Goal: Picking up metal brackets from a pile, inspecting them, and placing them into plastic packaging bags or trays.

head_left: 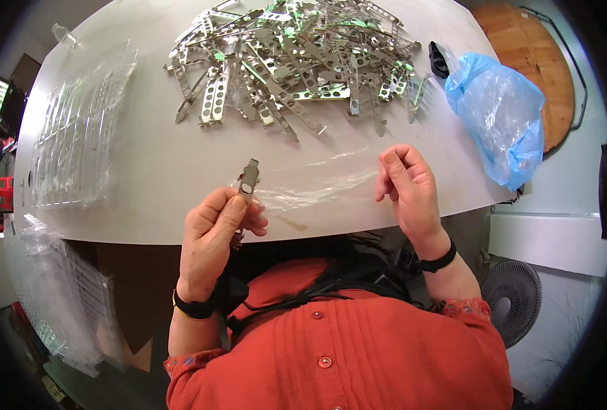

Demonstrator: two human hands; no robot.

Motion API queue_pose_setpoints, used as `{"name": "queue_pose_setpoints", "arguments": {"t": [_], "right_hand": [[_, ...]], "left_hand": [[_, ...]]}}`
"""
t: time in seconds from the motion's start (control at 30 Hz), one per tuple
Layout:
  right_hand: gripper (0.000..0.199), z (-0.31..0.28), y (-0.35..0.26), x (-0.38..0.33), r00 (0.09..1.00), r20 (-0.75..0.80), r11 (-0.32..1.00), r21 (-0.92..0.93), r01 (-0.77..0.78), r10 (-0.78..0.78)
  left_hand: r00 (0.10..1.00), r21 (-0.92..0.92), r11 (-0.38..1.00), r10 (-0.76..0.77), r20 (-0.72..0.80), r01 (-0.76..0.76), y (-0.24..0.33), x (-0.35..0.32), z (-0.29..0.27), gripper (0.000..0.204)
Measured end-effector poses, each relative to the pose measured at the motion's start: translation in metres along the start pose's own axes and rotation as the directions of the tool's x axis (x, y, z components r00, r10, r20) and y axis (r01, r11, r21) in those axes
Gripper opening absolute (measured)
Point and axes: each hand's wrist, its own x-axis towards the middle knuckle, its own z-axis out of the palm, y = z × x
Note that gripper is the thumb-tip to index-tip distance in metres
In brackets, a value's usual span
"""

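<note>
Left hand [214, 222] pinches plain metal bracket [249, 179]; right hand [410, 188] curled near clear film [310, 197], grip unclear.

There are two hands [214, 222], two wristbands [439, 260], one blue bag [496, 113] and one fan [512, 303]. The metal strips [297, 61] overlap beyond counting.

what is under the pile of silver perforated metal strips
The pale grey tabletop shows around the pile of silver perforated metal strips; whatever lies directly beneath them is covered and cannot be seen.
</note>
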Motion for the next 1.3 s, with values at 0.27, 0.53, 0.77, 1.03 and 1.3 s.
{"name": "queue_pose_setpoints", "arguments": {"t": [0.27, 0.53, 0.77, 1.03, 1.3], "right_hand": [[0.021, 0.008, -0.008, -0.006, 0.978, 0.159, 0.991, -0.006, -0.132, 0.131], [0.017, 0.014, 0.001, -0.003, 0.989, 0.093, 0.993, -0.034, -0.116, 0.119], [0.025, 0.015, -0.003, -0.003, 0.997, 0.026, 0.996, -0.054, -0.075, 0.077], [0.026, 0.011, 0.001, 0.0, 0.997, -0.047, 0.981, -0.181, -0.07, 0.063], [0.026, -0.029, -0.003, 0.015, 0.991, -0.119, 0.899, -0.424, -0.11, 0.065]], "left_hand": [[0.999, 0.052, 0.998, 0.024, 0.029, -0.026, -0.004, 0.003, 0.003, 0.022], [0.982, -0.016, 0.997, 0.081, 0.173, -0.08, -0.005, 0.002, 0.002, 0.023], [0.99, 0.097, 0.992, 0.064, 0.128, -0.076, -0.004, -0.003, -0.004, 0.024], [0.993, 0.101, 0.994, 0.019, 0.119, -0.031, -0.003, -0.004, 0.0, 0.021], [0.994, 0.146, 0.986, -0.091, 0.057, 0.082, -0.001, -0.005, -0.002, 0.023]]}}
